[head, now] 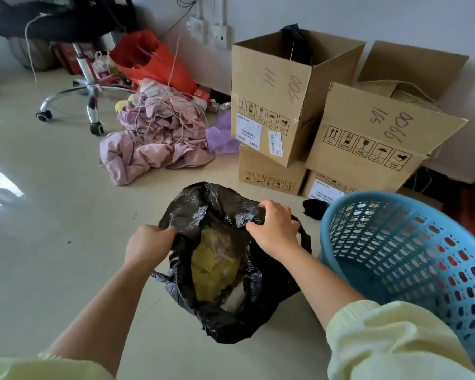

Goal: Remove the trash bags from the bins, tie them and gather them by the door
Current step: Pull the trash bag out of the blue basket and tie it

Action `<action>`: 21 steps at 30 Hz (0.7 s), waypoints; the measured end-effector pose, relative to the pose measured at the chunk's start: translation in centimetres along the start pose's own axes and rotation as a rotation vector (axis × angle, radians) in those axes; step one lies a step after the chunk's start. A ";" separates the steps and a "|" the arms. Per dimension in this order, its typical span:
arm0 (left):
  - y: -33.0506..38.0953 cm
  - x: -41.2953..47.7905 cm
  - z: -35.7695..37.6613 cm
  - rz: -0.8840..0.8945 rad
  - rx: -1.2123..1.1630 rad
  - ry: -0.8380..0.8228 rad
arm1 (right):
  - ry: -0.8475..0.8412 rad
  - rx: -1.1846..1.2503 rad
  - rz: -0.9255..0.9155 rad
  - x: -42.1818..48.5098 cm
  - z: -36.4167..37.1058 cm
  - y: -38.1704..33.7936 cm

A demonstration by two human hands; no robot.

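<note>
Trash bag [231,319], black, on floor: mouth open on yellowish paper scraps, rim clutched by left hand [147,244] and right hand [273,229]. Blue perforated bin [395,242], tilted, just right of right hand. Cardboard boxes [272,78], stacked beyond both hands, handwritten "161", "0060".

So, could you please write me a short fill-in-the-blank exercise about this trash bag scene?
1. The left hand and right hand both grip the rim of the ____ trash bag.
2. The bag's mouth is ____, not tied.
3. The perforated bin right of the bag is ____ in colour.
4. The stacked boxes behind are made of ____.

Missing words: black; open; blue; cardboard.
</note>
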State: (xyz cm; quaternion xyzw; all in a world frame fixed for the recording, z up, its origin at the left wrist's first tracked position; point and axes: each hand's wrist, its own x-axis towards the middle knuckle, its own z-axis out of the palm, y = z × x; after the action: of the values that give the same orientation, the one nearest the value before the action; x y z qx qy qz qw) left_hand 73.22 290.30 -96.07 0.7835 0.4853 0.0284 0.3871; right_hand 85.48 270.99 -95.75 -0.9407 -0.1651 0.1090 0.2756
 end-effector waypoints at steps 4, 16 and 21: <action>-0.3 0.2 0.3 0.063 0.156 0.031 | 0.003 0.112 0.091 1.3 0.5 0.0; -2.2 2.0 2.1 0.071 0.051 -0.374 | -0.188 -0.299 0.075 0.1 1.3 0.0; -0.8 0.1 1.0 0.100 -0.050 -0.244 | -0.005 -0.495 -0.113 -1.2 0.7 0.3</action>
State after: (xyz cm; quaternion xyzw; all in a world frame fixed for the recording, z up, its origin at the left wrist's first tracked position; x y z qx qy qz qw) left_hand 73.12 289.95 -97.32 0.7944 0.3942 -0.0356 0.4607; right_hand 84.28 270.63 -96.35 -0.9685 -0.2399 0.0517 0.0420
